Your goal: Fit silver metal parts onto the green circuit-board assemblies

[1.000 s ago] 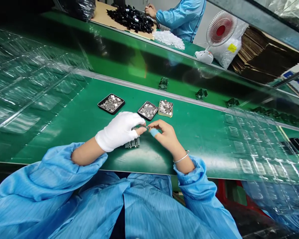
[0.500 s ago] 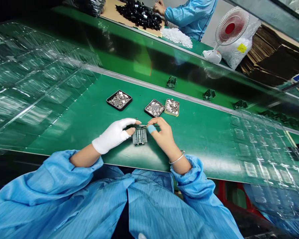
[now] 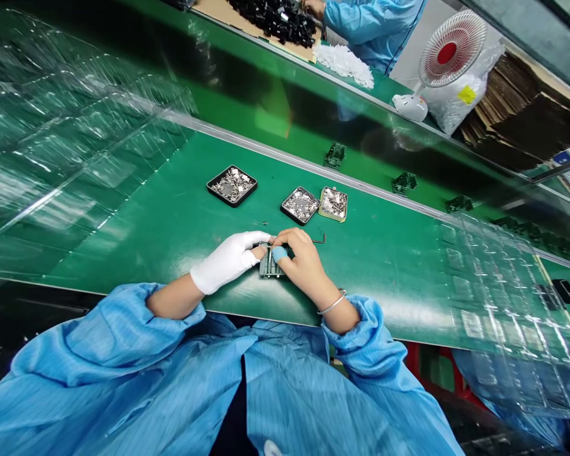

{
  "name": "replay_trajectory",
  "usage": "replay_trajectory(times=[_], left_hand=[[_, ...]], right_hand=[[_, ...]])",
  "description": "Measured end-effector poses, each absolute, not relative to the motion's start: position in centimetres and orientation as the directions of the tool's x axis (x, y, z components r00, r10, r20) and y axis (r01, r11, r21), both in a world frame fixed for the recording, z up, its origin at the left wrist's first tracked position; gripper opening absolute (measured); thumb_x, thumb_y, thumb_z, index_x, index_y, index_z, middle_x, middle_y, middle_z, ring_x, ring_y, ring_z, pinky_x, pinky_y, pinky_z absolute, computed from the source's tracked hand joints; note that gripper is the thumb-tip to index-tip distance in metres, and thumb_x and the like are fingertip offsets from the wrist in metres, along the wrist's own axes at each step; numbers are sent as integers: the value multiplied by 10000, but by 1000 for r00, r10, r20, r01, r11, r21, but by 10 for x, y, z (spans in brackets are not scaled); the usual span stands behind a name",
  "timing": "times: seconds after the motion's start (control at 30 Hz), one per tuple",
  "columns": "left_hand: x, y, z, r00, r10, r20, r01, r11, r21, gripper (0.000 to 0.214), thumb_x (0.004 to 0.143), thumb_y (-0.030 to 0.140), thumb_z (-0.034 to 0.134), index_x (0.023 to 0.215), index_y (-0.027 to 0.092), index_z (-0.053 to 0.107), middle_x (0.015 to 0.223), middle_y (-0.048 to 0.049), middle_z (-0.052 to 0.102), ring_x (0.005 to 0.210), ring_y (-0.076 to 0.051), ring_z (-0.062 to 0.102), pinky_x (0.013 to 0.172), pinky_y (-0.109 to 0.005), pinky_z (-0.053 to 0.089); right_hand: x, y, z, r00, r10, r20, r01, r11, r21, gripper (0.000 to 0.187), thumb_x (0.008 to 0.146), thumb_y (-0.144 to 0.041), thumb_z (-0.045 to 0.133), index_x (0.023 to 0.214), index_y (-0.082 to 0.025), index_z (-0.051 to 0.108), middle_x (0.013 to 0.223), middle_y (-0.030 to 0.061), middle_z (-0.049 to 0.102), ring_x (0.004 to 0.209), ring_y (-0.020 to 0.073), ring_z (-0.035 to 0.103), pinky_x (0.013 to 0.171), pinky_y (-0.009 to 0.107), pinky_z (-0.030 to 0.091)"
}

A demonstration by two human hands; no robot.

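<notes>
A small green circuit board assembly (image 3: 268, 268) with bar-like parts is held low over the green table. My left hand (image 3: 230, 258), in a white glove with bare thumb and forefinger tips, is closed on its upper left side. My right hand (image 3: 300, 254) has blue tape on the thumb; thumb and bent fingers are closed over the board's upper right part. Whether a small part lies between these fingertips is hidden. A thin dark L-shaped rod, like a hex key (image 3: 320, 240), shows just beyond my right knuckles; I cannot tell if the hand holds it.
Three small trays of metal parts, a left one (image 3: 232, 185), a middle one (image 3: 301, 205) and a right one (image 3: 333, 204), stand beyond my hands. Clear plastic blister trays (image 3: 90, 158) lie on both sides. Boards (image 3: 335, 155) sit behind the metal rail. Across, a person's sleeve (image 3: 370, 25) and a fan (image 3: 451, 50).
My right hand has moved left and closed over the board, covering more of it. The rod's bent end now shows farther right of that hand. The view has shifted slightly.
</notes>
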State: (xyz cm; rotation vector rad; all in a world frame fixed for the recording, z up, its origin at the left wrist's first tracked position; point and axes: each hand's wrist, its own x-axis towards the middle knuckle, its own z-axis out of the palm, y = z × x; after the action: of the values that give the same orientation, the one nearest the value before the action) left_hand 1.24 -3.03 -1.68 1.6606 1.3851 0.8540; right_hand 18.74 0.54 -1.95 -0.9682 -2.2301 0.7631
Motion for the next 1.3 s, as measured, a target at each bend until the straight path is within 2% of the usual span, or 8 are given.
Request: replay_trajectory(times=[0.27, 0.5, 0.67, 0.8, 0.93, 1.07, 1.17, 1.3], left_hand=[[17, -28, -21, 131, 991, 8, 412, -61, 909, 380, 826, 507, 457, 836, 180, 650, 867, -40, 700, 844, -227, 632, 809, -343, 509], [29, -28, -28, 7, 1000, -19, 243, 17, 970, 283, 774, 387, 507, 966, 181, 485, 925, -40, 615, 857, -189, 613, 804, -354, 519], [34, -32, -23, -45, 993, 105, 481, -71, 874, 329, 756, 228, 485, 1081, 177, 475, 1042, -66, 610, 986, -194, 601, 947, -412, 479], [22, -33, -25, -103, 978, 180, 407, -123, 905, 353, 820, 307, 501, 1148, 182, 465, 1117, -96, 625, 1058, -213, 616, 995, -443, 473], [1, -35, -23, -224, 945, 238, 362, -146, 921, 350, 865, 412, 493, 1138, 194, 474, 1085, -93, 651, 1032, -214, 642, 973, -436, 498], [-6, -42, -12, -133, 957, 258, 537, -149, 830, 411, 866, 447, 498, 1165, 165, 490, 1051, -105, 673, 966, -222, 670, 896, -406, 538], [4, -47, -3, 90, 964, 250, 709, -238, 664, 581, 806, 498, 575, 1257, 147, 470, 1130, -148, 668, 1009, -280, 669, 881, -427, 541], [12, -37, 4, 152, 969, 196, 865, -226, 448, 517, 826, 410, 562, 1279, 172, 491, 1127, -143, 683, 1002, -315, 673, 832, -438, 542]], right_hand=[[186, 3, -20, -543, 803, 245, 400, 505, -765, 130, 784, -108, 492, 794, -235, 517, 943, 46, 624, 967, 194, 580, 900, 360, 458], [187, 12, -26, -504, 863, -31, 171, 65, -983, 114, 775, -263, 538, 873, -216, 505, 895, 5, 619, 842, 142, 607, 807, 286, 496], [184, 15, -26, -521, 853, -41, 178, 61, -982, 111, 743, -219, 525, 852, -217, 504, 898, -4, 618, 866, 141, 603, 843, 292, 494], [195, 19, -21, -485, 874, -22, 110, 36, -993, 173, 837, -347, 514, 946, -214, 528, 996, 32, 640, 962, 160, 616, 897, 322, 497], [212, 13, -11, -661, 731, 173, 169, 368, -914, 453, 778, -445, 667, 1161, -239, 539, 1277, 86, 574, 1233, 238, 520, 1071, 414, 398], [210, 6, -11, -758, 626, 183, 267, 554, -788, 630, 715, -373, 757, 1274, -218, 511, 1322, 127, 550, 1247, 279, 504, 1081, 467, 377], [195, 12, -17, -563, 813, 148, 295, 365, -883, 534, 787, -384, 690, 1256, -208, 505, 1251, 110, 591, 1146, 241, 571, 1001, 426, 453], [185, 27, -22, -519, 850, 85, 173, 202, -964, 467, 868, -426, 589, 1268, -210, 478, 1228, 108, 616, 1082, 221, 620, 932, 399, 505]])
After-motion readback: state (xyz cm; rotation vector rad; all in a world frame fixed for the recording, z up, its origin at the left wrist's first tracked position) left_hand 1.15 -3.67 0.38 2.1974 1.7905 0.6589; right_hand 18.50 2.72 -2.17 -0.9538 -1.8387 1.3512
